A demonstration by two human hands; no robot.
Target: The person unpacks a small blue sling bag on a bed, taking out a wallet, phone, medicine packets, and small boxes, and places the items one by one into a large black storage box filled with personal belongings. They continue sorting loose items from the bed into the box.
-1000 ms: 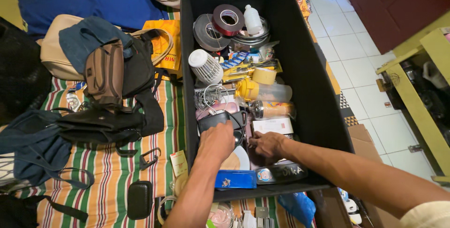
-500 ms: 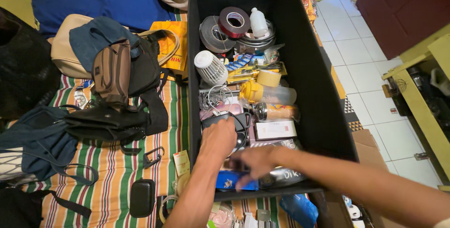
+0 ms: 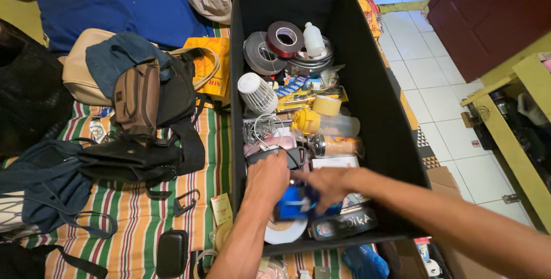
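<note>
Black fabric storage bin [image 3: 396, 124]: left hand [image 3: 267, 178] and right hand [image 3: 327, 186] together grasping a blue box [image 3: 291, 209], lifting it clear of clutter beyond.

Even, fairly bright indoor light with soft, weak shadows. The black fabric bin [image 3: 367, 101] swallows light, so its inner walls look flat and dark. Both hands and the blue object [image 3: 293, 204] between them are motion-blurred. Wide-angle distortion stretches the frame's edges.

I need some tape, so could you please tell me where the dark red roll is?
The dark red tape roll sits at the far end of the black bin, leaning on a grey roll, left of the small white bottle.
</note>
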